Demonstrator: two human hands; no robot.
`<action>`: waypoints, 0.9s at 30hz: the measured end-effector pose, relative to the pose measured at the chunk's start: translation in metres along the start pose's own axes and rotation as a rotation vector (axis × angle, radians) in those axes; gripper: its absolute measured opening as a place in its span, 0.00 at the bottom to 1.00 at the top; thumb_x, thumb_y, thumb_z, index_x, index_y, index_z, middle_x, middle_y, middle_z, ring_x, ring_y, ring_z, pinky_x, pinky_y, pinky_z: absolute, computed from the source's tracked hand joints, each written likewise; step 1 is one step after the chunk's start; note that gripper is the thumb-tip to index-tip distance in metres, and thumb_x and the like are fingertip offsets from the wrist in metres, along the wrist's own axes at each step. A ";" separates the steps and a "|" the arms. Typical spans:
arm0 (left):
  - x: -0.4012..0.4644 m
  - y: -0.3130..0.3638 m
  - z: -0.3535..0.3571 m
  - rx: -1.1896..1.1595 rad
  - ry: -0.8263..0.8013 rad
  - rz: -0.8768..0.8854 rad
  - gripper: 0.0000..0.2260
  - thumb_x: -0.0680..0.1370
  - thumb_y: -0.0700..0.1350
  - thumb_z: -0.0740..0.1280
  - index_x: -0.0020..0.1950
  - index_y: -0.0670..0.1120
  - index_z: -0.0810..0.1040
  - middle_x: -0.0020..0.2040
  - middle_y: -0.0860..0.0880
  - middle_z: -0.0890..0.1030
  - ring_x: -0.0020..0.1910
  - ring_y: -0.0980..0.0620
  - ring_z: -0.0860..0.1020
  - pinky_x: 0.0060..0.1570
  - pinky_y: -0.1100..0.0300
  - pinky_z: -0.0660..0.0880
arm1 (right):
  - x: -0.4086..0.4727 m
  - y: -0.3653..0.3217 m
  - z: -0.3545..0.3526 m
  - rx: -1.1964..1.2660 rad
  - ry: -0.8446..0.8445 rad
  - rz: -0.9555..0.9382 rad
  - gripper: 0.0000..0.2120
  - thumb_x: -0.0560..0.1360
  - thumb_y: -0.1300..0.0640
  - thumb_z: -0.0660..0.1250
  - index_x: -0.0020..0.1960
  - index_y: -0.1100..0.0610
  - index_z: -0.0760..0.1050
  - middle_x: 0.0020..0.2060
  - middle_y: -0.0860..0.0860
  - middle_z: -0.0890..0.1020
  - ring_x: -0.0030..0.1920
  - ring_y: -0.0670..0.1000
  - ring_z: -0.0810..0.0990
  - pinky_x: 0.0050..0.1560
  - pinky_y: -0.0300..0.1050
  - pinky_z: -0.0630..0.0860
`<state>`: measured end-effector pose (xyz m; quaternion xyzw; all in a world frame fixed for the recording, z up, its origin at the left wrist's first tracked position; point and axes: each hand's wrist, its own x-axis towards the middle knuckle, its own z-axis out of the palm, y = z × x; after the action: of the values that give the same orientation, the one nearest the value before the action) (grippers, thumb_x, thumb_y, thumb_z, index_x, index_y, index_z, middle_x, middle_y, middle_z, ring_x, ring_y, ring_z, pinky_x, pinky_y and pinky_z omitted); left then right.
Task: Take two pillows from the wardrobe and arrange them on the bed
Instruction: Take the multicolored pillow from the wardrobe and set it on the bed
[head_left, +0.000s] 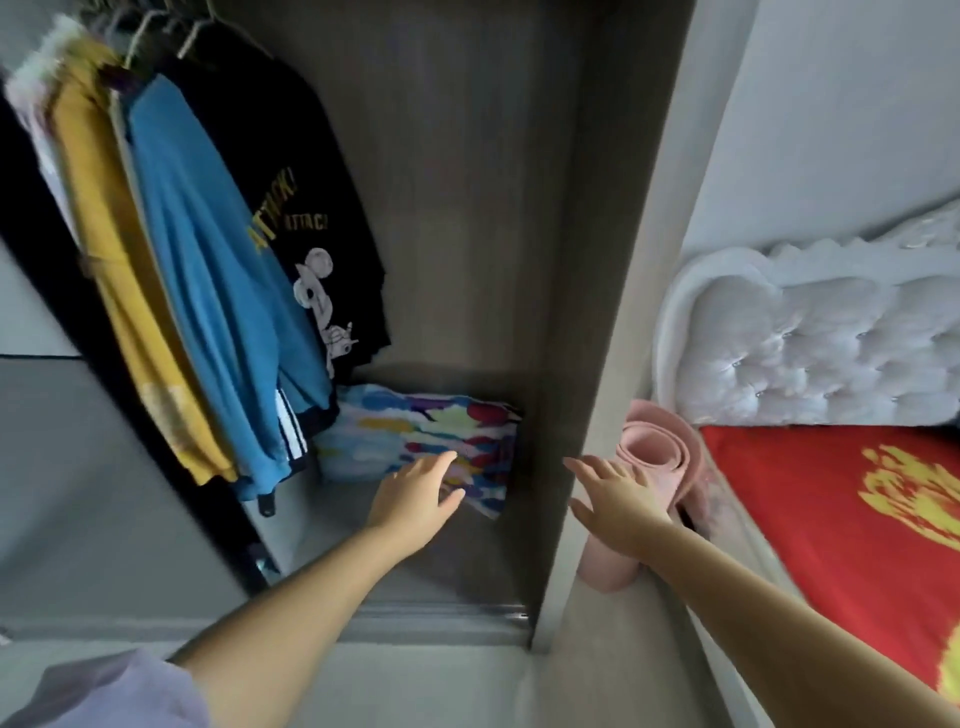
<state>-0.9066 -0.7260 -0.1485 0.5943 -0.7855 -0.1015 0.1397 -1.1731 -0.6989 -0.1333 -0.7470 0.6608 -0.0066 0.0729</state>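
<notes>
A pillow (415, 431) with a multicoloured blotch pattern lies on the floor of the open wardrobe (467, 208), partly under the hanging clothes. My left hand (415, 493) reaches into the wardrobe with fingers spread, its fingertips over the pillow's near edge. My right hand (618, 499) is open too, held in front of the wardrobe's right side panel, apart from the pillow. The bed (831, 545) with a red and yellow cover lies to the right. Only one pillow is visible.
A yellow top, a blue jacket (208, 286) and a black printed shirt (311, 208) hang at the wardrobe's left. A rolled pink mat (660, 447) stands between the wardrobe and the bed. A white tufted headboard (810, 343) rises behind the bed.
</notes>
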 end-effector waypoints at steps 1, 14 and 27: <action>0.003 -0.014 -0.001 0.012 0.004 -0.009 0.22 0.79 0.56 0.59 0.72 0.54 0.62 0.66 0.50 0.74 0.58 0.47 0.77 0.50 0.55 0.74 | 0.014 -0.009 0.003 0.001 -0.011 -0.014 0.27 0.79 0.45 0.55 0.76 0.47 0.52 0.75 0.50 0.61 0.74 0.55 0.60 0.74 0.59 0.54; 0.152 -0.145 0.026 0.053 -0.084 -0.180 0.23 0.78 0.55 0.60 0.72 0.52 0.65 0.64 0.47 0.76 0.63 0.45 0.74 0.58 0.52 0.73 | 0.242 -0.072 0.058 0.039 -0.181 -0.143 0.27 0.79 0.47 0.55 0.76 0.47 0.53 0.74 0.50 0.62 0.72 0.56 0.63 0.73 0.58 0.56; 0.295 -0.262 0.086 0.080 -0.338 -0.078 0.26 0.79 0.55 0.60 0.74 0.48 0.61 0.68 0.45 0.72 0.66 0.45 0.70 0.63 0.51 0.71 | 0.408 -0.113 0.137 0.021 -0.202 -0.023 0.28 0.77 0.44 0.57 0.75 0.49 0.56 0.73 0.51 0.65 0.72 0.53 0.65 0.70 0.56 0.61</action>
<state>-0.7737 -1.0818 -0.2857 0.6037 -0.7777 -0.1740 -0.0222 -0.9956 -1.0754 -0.2914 -0.7505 0.6414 0.0612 0.1470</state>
